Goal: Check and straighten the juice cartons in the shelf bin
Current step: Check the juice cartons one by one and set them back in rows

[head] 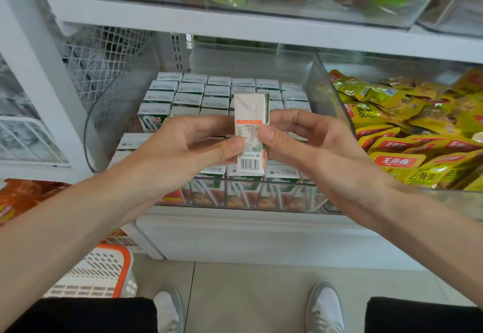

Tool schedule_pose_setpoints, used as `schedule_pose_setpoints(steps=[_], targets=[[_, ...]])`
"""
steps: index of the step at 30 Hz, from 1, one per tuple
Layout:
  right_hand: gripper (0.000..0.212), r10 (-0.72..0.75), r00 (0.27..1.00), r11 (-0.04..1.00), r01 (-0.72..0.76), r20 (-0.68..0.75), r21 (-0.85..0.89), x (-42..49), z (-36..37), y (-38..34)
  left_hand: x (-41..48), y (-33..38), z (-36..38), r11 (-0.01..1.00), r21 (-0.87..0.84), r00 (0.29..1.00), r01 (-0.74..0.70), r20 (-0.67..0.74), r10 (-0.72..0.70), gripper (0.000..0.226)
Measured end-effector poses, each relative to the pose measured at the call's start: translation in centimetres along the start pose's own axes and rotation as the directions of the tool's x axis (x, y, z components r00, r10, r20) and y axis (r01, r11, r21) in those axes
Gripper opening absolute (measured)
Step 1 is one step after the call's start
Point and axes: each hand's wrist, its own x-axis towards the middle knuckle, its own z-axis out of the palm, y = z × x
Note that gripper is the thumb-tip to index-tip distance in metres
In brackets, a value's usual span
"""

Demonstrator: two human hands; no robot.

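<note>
Above bin (319, 84): one carton (251, 113), left hand (190, 147), right hand (311, 147)

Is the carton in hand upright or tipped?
Upright: small white juice carton, pinched between left hand and right hand, folded top up, barcode at bottom.

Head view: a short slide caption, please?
One juice carton pinched upright by left hand and right hand above the bin of cartons.

White shelving (235, 21) over pale tiled floor (248, 280)
</note>
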Motion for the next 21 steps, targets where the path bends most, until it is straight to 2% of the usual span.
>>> schedule_pose_setpoints(steps=[4,9,15,18,21], targets=[[0.047,0.02,1.0,1.0,-0.02,-0.001,-0.013,0.12,0.12,-0.07,0.12,0.0,0.19,1.0,-0.012,0.999,0.024,-0.043,-0.025,0.039],[0.027,-0.003,1.0,0.999,0.002,0.026,0.036,0.03,0.3,0.02,0.29,-0.09,0.08,0.996,-0.081,0.993,0.041,-0.111,-0.05,0.046],[0.029,-0.001,0.995,0.997,-0.006,0.104,0.071,0.29,-0.16,-0.02,0.35,-0.38,-0.39,0.999,-0.045,0.978,0.02,-0.207,-0.029,0.036],[0.035,-0.017,0.985,0.996,0.001,0.173,0.087,0.2,-0.15,0.01,0.38,-0.27,-0.4,0.999,-0.041,0.979,0.011,-0.202,-0.019,0.04],[0.034,-0.004,0.983,0.997,-0.011,0.181,0.082,0.21,-0.25,0.23,0.21,-0.18,-0.25,1.0,-0.011,0.992,0.025,-0.121,-0.026,0.036]])
